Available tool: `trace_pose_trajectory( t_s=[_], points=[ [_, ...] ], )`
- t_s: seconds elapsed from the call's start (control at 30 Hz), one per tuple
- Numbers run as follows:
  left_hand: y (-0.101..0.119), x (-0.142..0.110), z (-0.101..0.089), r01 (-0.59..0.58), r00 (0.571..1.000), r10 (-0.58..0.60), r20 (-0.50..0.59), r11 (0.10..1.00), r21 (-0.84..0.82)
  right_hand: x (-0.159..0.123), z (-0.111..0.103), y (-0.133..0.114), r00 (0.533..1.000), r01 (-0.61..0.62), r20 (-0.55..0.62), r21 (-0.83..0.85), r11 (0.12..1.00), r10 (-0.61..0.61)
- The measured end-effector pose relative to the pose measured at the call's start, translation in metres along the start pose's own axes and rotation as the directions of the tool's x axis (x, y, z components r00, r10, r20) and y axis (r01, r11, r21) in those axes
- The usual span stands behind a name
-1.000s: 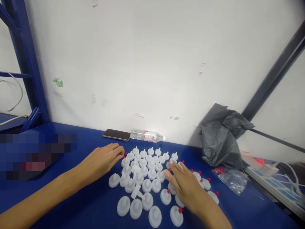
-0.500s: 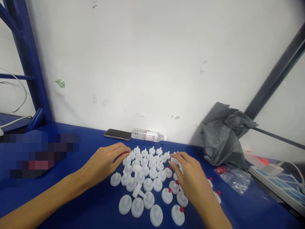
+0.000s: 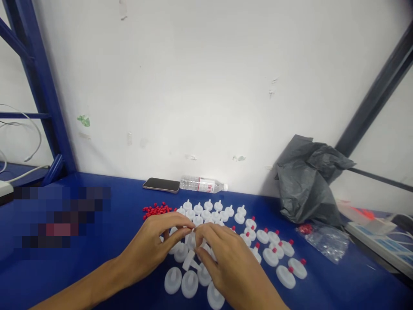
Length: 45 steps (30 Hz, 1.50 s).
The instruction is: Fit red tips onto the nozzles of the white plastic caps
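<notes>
Left hand (image 3: 154, 239) and right hand (image 3: 226, 254) meet, lower centre.
Fingertips draw close, their grip hidden, above white spouted lids (image 3: 189, 285); loose red caps (image 3: 157, 210) lie left, probably for easy reach.

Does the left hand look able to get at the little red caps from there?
Probably yes. The red caps lie loose on the blue table, just beyond the left hand, and nothing seems to block the way; it would likely just leave the white pieces.

nozzle lids (image 3: 173, 280): smooth, cloudy plastic | red caps (image 3: 156, 210): plastic | bag (image 3: 305, 181): crinkled plastic | bottle (image 3: 203, 184): clear, glossy plastic
</notes>
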<state>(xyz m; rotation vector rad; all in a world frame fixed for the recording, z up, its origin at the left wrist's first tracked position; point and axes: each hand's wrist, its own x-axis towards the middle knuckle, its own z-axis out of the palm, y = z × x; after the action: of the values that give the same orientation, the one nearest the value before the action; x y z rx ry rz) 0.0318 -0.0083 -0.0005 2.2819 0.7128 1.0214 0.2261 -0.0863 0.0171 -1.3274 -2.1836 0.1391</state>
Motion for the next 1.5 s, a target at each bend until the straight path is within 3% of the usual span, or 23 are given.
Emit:
trace_pose_trajectory(
  t_s=[0.13,0.37,0.6,0.7,0.9,1.0,1.5],
  points=[
    [0.002,0.0,-0.002,-0.005,1.0,0.005,-0.001,1.0,0.007,-0.001,-0.002,0.003,0.999,-0.017,-0.027,-0.003,1.0,0.017],
    [0.002,0.0,-0.001,0.03,1.0,-0.029,0.007,0.999,-0.026,-0.002,-0.001,0.005,0.995,0.06,-0.074,0.004,0.998,-0.06],
    [0.0,-0.003,0.001,0.062,0.998,-0.063,-0.029,0.998,-0.009,-0.006,-0.004,0.002,0.959,0.13,-0.27,0.129,0.983,-0.091],
    [-0.003,-0.002,0.002,0.035,0.999,-0.034,-0.03,0.999,0.039,-0.005,-0.006,0.002,0.961,0.131,-0.264,0.154,0.979,-0.087],
    [-0.01,-0.004,0.001,-0.177,0.982,0.158,0.105,0.963,0.204,-0.006,-0.003,0.005,0.961,0.129,-0.264,0.151,0.98,-0.086],
    [-0.009,-0.007,0.002,-0.207,0.977,0.19,0.096,0.953,0.222,-0.006,-0.003,0.005,0.961,0.15,-0.258,0.169,0.974,-0.103],
    [0.011,-0.01,-0.003,-0.122,0.982,0.114,0.152,0.992,0.046,-0.003,-0.017,-0.011,0.927,0.304,-0.265,0.108,0.947,-0.267]
  ],
)
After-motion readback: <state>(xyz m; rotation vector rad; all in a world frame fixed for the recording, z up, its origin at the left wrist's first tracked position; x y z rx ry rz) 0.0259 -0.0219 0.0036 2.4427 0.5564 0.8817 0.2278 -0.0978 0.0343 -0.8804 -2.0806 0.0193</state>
